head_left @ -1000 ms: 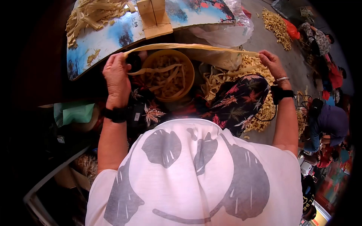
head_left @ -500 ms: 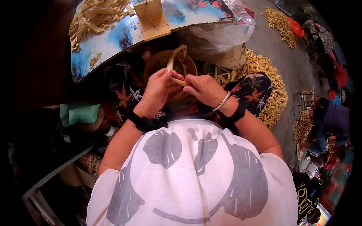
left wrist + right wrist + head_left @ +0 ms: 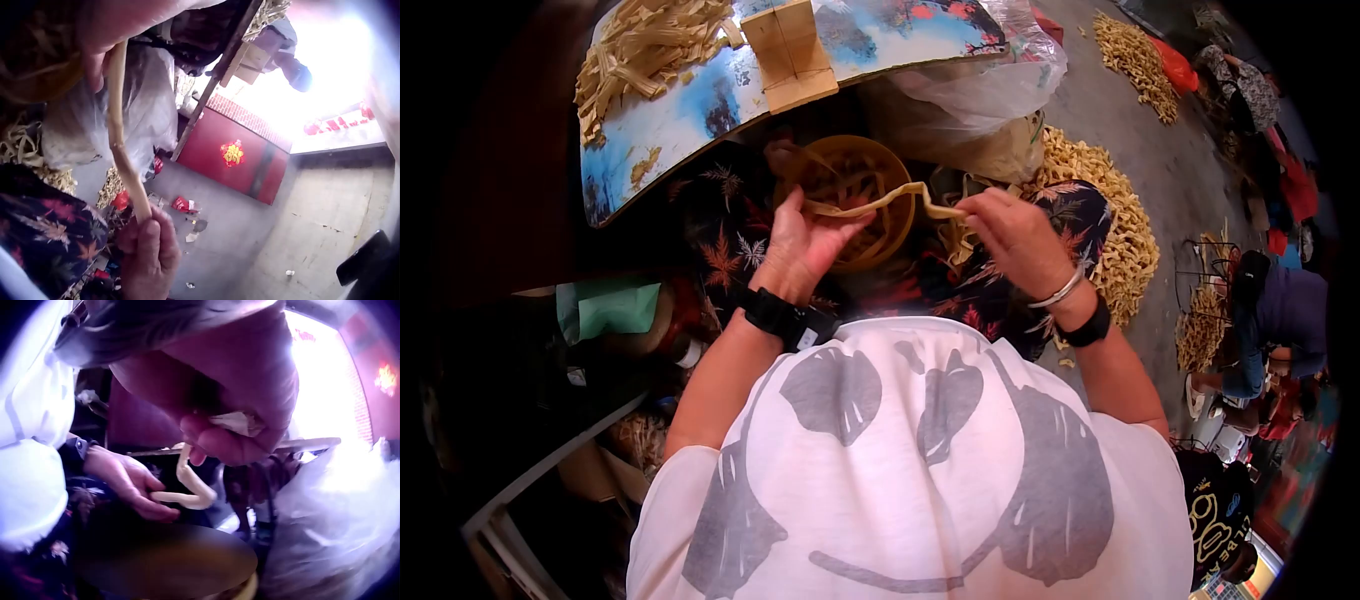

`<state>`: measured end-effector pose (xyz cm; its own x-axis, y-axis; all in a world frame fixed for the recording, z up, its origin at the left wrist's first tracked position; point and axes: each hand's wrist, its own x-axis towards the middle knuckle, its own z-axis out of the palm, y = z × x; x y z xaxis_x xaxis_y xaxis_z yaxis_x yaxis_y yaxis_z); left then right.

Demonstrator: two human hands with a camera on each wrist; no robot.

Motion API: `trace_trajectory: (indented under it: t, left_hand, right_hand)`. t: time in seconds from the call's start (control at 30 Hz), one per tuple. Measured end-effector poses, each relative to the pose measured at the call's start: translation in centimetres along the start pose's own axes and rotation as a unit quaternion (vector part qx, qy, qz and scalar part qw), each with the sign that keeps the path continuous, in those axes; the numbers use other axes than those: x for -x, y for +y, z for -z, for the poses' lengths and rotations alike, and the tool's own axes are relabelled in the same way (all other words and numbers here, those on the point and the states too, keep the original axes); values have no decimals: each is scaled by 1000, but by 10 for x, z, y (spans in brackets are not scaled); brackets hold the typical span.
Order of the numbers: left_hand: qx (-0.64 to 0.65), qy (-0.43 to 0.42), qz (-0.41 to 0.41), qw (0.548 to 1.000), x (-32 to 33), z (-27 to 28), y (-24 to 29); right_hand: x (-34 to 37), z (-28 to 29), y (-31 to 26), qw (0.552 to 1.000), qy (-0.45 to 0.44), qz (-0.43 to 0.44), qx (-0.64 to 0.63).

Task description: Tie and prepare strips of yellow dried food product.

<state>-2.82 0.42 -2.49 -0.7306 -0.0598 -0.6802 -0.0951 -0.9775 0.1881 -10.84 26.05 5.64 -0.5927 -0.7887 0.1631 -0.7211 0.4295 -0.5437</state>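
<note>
In the head view my right hand (image 3: 1015,235) pinches one end of a narrow pale yellow strip (image 3: 890,200) between thumb and curled fingers. The left wrist view shows that thumb pressed on the strip (image 3: 125,162). My left hand (image 3: 805,245) lies palm up, its fingers fairly straight and the thumb spread away. Across these fingers runs the strip, with a kink between the two hands. In the right wrist view the left hand (image 3: 128,481) has the strip entering between thumb and fingers. Below both hands stands a yellow bowl (image 3: 908,215) holding more strips.
A painted board (image 3: 720,90) ahead bears a heap of strips (image 3: 645,50) and a wooden block (image 3: 790,60). Right of the bowl are a plastic bag (image 3: 980,85) and a large pile of knotted pieces (image 3: 1125,245). Other people (image 3: 1285,310) sit at the far right.
The hands came together from a wide stretch of the strip, working at it close over the bowl. Now they have parted a little, the right moving rightward and the left hand's fingers opening out.
</note>
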Motion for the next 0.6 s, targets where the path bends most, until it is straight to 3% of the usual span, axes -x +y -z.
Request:
trace_trajectory:
  t: [0.13, 0.17, 0.3, 0.43, 0.47, 0.57, 0.6]
  left_hand:
    - [14, -7, 138, 990, 17, 9, -33]
    - [-51, 17, 116, 992, 24, 8, -37]
    - [-200, -23, 50, 978, 11, 31, -32]
    - [-301, 8, -7, 953, 25, 16, -29]
    - [-328, -7, 1, 945, 24, 18, -28]
    - [-396, -34, 18, 917, 19, 20, -25]
    - [-411, -31, 15, 911, 20, 13, -27]
  right_hand:
    - [9, -50, -38, 998, -52, 15, -22]
    - [12, -62, -40, 997, -57, 26, -32]
    - [6, -64, -50, 995, -95, 42, 6]
    - [-8, -51, -45, 998, -22, -10, -62]
    - [-11, -54, -43, 991, 21, -1, -133]
    - [-17, -46, -56, 907, -35, -204, -367]
    - [-18, -48, -53, 888, -47, -223, -399]
